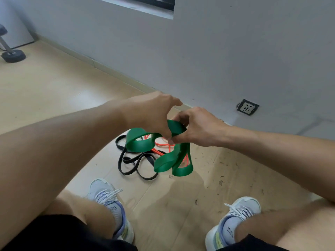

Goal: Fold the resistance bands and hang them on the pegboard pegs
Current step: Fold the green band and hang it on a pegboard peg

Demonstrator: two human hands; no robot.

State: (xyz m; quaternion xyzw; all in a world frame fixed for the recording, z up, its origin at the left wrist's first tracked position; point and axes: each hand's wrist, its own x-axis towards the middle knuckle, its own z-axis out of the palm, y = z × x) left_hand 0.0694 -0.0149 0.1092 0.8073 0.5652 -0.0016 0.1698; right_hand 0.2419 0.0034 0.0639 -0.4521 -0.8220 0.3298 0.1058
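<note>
Hands meeting above the floor: the left hand [154,113] and right hand [197,126] both pinch a wide green resistance band [163,151], held in the air in several loose loops between the person's knees. Below it, on the wooden floor [45,91], lie a black resistance band [130,163] and an orange one [163,144], tangled together near the grey wall [217,51]. A wall socket [247,107] sits low at right; two pale sneakers [110,200] frame the scene.
</note>
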